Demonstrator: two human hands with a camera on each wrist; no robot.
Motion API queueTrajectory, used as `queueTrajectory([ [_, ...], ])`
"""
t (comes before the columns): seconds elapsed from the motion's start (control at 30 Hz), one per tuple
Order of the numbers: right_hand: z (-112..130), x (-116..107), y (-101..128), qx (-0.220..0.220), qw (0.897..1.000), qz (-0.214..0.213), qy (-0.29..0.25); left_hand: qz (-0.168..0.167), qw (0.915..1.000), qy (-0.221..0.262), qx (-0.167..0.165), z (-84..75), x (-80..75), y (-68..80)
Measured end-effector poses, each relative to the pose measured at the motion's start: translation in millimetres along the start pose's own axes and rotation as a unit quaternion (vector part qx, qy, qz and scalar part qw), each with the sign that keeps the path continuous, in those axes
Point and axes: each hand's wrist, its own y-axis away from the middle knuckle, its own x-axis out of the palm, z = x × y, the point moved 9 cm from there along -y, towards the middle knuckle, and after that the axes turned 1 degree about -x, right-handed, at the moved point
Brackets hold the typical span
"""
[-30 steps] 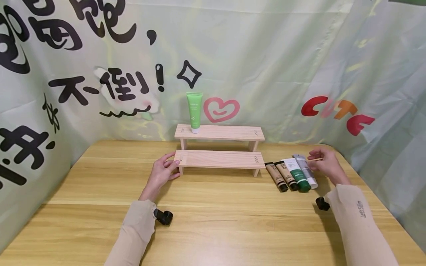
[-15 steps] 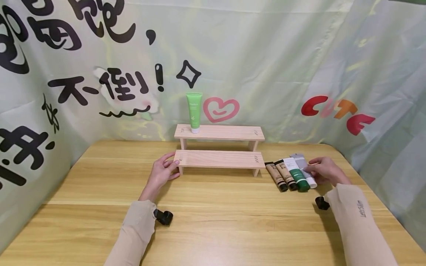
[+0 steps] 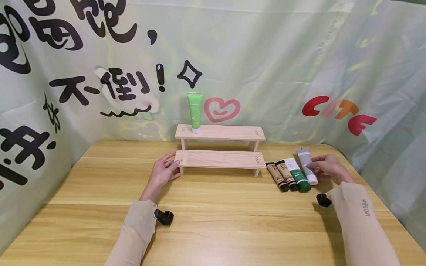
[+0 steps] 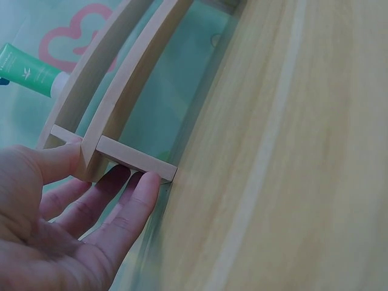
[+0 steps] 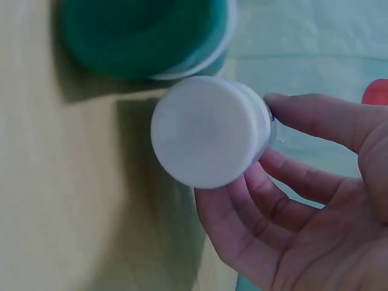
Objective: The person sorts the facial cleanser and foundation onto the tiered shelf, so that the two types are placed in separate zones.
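Right hand pinches the grey tube, label hidden; left hand, fingers spread, touches the wooden shelf.

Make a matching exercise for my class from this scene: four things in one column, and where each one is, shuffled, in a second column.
Things:
1. light green tube
2. grey tube
3. dark green tube
4. left hand

Places:
A. lying on the table between a brown tube and the grey tube
B. at the left end of the lower shelf
C. standing cap down on the upper shelf
D. in the grip of the right hand

Pairs: 1-C, 2-D, 3-A, 4-B
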Motion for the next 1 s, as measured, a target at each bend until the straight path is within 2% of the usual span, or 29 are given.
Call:
queueTrajectory([
  [0.5,36.2,-0.5,3.6,-0.046,0.999,-0.014,-0.015,-0.004,1.0,-0.003,0.001,-0.5,-1.0,0.8],
  [1.0,86.6,5.9,11.0,-0.1,0.994,-0.024,-0.029,-0.005,0.9999,-0.008,0.005,-2.8,0.2,2.0],
])
